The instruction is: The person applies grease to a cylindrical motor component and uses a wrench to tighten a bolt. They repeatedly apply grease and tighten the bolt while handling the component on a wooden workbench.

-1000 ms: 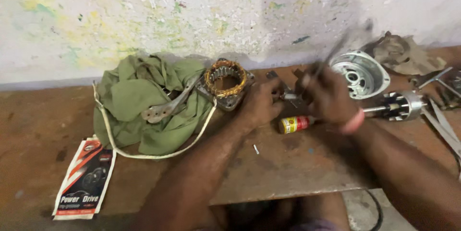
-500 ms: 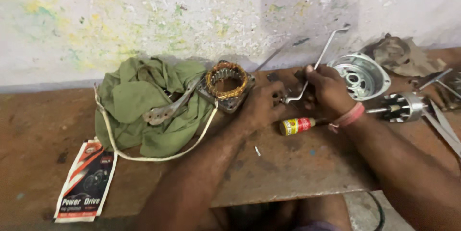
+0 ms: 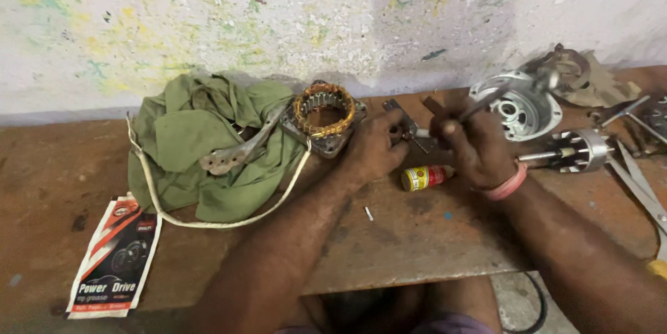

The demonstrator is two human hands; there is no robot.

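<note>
My right hand (image 3: 476, 146), fist clenched on the rod (image 3: 504, 94), has dropped lower than before, onto the bracket (image 3: 406, 126) my left hand (image 3: 372, 146) pins flat beside the stator (image 3: 323, 115).

Bare arms, pink band on rt wrist (image 3: 505, 185)

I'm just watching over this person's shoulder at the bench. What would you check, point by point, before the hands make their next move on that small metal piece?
1. Left hand steadies the small metal piece on the bench: ok.
2. Right hand grips the thin metal tool firmly: ok.
3. Tool tip seated on the piece: cannot tell, blurred and hidden by fingers.
4. Small yellow bottle out of the way: not ok, it lies right beside both hands.
5. Stator with copper windings set aside: ok.
</note>
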